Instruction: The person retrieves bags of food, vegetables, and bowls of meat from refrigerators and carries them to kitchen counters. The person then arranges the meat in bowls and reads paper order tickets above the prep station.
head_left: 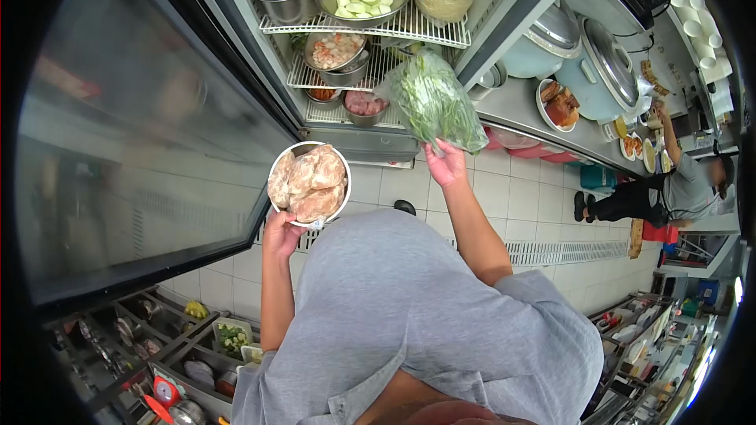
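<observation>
My left hand (281, 232) grips the rim of a round white tub (348, 198). Pale brownish lumps in clear plastic (315, 173), which look like bagged meat, fill the tub. Clutched in my right hand (446, 164) is a clear plastic bag of leafy greens (433, 102), raised in front of the open fridge's right side. Whether the bag touches a shelf I cannot tell. Behind it, the wire shelf (386, 30) bears a steel bowl of cut pale-green vegetable (364, 20) and a steel pot (287, 9). Lower down are a bowl of shrimp-like pieces (335, 51) and a bowl of pink meat (365, 114).
The glass fridge door (150, 142) stands swung out on the left. To the right runs a counter (567, 138) with large lidded cookers (602, 67) and a bowl of browned meat (561, 106). Another person (677, 189) stands farther along it. A floor drain grate (563, 252) crosses the tiles.
</observation>
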`<state>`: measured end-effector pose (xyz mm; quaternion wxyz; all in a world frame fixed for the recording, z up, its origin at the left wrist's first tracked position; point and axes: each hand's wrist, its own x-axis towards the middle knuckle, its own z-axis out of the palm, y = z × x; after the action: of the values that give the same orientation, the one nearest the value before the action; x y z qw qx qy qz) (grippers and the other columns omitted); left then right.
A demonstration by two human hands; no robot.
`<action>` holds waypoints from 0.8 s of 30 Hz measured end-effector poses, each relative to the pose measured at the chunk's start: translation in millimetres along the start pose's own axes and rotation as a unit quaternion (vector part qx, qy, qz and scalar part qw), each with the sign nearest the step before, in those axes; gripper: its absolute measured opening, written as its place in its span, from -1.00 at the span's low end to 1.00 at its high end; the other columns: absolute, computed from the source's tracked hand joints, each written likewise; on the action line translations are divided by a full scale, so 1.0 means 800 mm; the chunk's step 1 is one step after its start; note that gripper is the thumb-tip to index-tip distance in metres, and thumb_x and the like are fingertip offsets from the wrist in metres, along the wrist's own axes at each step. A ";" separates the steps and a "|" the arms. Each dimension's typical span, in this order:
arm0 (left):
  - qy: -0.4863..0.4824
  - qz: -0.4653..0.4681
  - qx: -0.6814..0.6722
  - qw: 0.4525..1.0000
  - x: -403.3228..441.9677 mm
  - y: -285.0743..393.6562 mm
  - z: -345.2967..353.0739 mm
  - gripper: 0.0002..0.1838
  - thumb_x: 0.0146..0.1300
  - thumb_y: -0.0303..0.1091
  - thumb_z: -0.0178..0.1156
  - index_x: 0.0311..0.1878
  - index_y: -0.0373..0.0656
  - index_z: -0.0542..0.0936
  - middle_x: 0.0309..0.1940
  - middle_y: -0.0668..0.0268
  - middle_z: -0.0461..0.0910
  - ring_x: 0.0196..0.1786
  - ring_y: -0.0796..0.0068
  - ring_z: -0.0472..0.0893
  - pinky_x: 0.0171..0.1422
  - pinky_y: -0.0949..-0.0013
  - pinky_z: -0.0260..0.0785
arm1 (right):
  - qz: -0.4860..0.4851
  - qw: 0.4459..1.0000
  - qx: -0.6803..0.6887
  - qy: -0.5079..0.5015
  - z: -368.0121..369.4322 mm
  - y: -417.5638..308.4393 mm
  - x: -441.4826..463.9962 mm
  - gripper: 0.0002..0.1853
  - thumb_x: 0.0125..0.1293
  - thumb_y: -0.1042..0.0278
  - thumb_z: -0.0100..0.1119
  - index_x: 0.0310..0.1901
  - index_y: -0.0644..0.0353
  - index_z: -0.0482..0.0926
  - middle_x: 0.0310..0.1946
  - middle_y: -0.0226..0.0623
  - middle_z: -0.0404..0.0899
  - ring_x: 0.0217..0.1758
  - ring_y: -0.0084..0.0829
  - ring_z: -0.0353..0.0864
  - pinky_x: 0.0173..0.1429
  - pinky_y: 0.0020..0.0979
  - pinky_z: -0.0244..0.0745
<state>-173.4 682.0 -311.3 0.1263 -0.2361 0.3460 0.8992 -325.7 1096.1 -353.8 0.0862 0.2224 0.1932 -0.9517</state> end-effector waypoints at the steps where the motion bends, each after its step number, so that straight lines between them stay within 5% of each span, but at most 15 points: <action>1: 0.002 0.000 0.001 1.000 -0.003 0.002 0.002 -0.13 -0.02 -0.48 0.22 0.46 -0.19 0.19 0.34 0.10 0.40 0.30 0.02 0.50 0.17 -0.21 0.51 | 0.014 1.000 0.023 -0.011 0.000 0.007 0.010 -0.50 0.26 0.70 0.14 0.24 0.21 0.38 0.19 -0.10 0.48 0.20 -0.03 0.53 0.05 -0.23 0.62; 12: 0.013 0.001 0.018 1.000 -0.018 0.015 -0.005 -0.15 -0.01 -0.46 0.23 0.44 -0.23 0.22 0.32 0.09 0.42 0.26 0.05 0.54 0.16 -0.04 0.55 | 0.019 0.979 0.195 -0.061 0.101 0.042 0.156 -0.61 0.33 0.52 -0.05 0.18 0.39 0.40 0.05 0.13 0.53 -0.03 0.00 0.63 -0.15 -0.31 0.66; 16: 0.022 -0.006 0.016 1.000 -0.023 0.025 -0.001 -0.23 0.01 -0.49 0.23 0.38 -0.32 0.29 0.31 0.07 0.45 0.28 0.01 0.52 0.27 -0.14 0.45 | 0.096 0.933 0.281 -0.204 0.131 0.040 0.223 -0.59 0.25 0.54 -0.07 0.15 0.45 0.40 0.01 0.17 0.53 -0.12 -0.07 0.62 -0.17 -0.29 0.66; 19: 0.032 0.003 -0.001 0.999 -0.019 0.016 0.006 -0.16 -0.05 -0.51 0.23 0.42 -0.24 0.25 0.30 0.08 0.43 0.25 0.00 0.55 0.13 -0.15 0.56 | 0.065 0.948 0.265 -0.162 0.151 0.031 0.255 -0.70 0.33 0.54 -0.10 0.05 0.49 0.41 -0.13 0.11 0.55 -0.19 -0.11 0.62 -0.22 -0.33 0.63; 24: 0.057 -0.007 -0.007 0.998 -0.014 0.019 0.021 -0.16 -0.05 -0.57 0.19 0.42 -0.24 0.24 0.28 0.06 0.44 0.21 0.01 0.58 0.13 -0.09 0.58 | -0.027 0.977 0.214 -0.003 0.230 0.025 0.285 -0.73 0.51 0.28 -0.11 0.08 0.19 0.49 0.08 -0.20 0.59 0.01 -0.19 0.63 0.13 -0.12 0.65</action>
<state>-175.7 682.2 -286.2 0.1107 -0.2899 0.3443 0.8861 -594.3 985.5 -312.3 0.0119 0.2273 -0.0089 -0.9737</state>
